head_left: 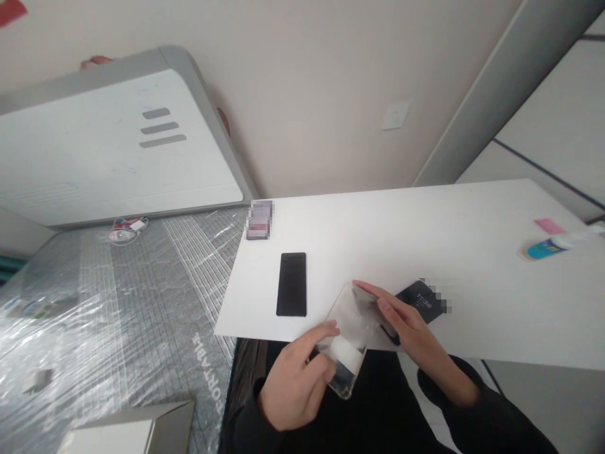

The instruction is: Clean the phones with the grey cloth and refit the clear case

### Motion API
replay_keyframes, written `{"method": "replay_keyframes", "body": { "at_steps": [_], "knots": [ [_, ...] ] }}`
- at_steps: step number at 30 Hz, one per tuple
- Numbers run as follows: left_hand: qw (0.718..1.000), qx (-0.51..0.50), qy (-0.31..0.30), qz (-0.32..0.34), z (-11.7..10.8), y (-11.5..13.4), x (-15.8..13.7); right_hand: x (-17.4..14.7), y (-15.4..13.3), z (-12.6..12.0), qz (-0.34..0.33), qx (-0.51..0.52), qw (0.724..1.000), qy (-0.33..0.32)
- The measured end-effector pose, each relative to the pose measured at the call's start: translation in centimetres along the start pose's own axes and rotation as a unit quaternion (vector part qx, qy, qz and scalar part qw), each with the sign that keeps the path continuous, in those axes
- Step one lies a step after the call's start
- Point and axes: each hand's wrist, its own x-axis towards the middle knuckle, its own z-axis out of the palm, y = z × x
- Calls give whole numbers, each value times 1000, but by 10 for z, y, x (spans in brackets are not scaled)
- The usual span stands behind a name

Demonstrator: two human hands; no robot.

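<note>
Over the table's front edge, my left hand point(302, 372) grips a clear phone case point(347, 321) by its lower left side. The case is tilted, and through its lower part white and dark patches show. At the case's upper right edge, my right hand point(406, 321) has its fingers closed. A thin greyish patch point(368, 304) shows under those fingers; whether it is part of the case I cannot tell. Partly hidden behind my right hand lies a phone point(420, 299) with its screen lit. Left of the case, a black phone point(292, 284) lies flat with its screen dark.
A blurred-out small item point(259, 220) lies at the white table's point(350, 233) far left corner. On the right are a bottle with a blue label point(546, 249) and a pink slip point(549, 226). A whiteboard point(118, 145) leans left; a box point(127, 432) stands on the plastic-covered floor point(155, 302).
</note>
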Motion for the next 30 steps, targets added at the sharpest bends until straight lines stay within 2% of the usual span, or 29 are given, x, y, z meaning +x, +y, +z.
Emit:
{"method": "replay_keyframes", "body": {
  "at_steps": [3, 9, 10, 13, 15, 23, 26, 30],
  "knots": [
    [1000, 5, 9, 17, 5, 2, 3, 2, -1, 4, -75, -103, 992, 16],
    [997, 12, 34, 68, 8, 6, 1, 5, -5, 1, -112, -276, 946, 128],
    [997, 10, 37, 70, 7, 7, 1, 5, -8, 0, -112, -292, 943, 114],
    [997, -12, 37, 65, 6, 8, 1, 4, -17, -2, -115, -293, 949, 13],
    [997, -34, 28, 65, 6, 8, 2, 4, -21, -1, -122, -282, 951, -24],
    [995, -79, 23, 47, 10, 12, 1, 10, -13, -1, -134, -296, 946, -17],
    [995, -77, 44, 41, 9, 8, 0, 9, -16, 3, -135, -289, 946, -59],
    [992, -84, 84, 34, 4, -2, -6, 12, -26, 0, -126, -252, 948, -150]
  ]
}}
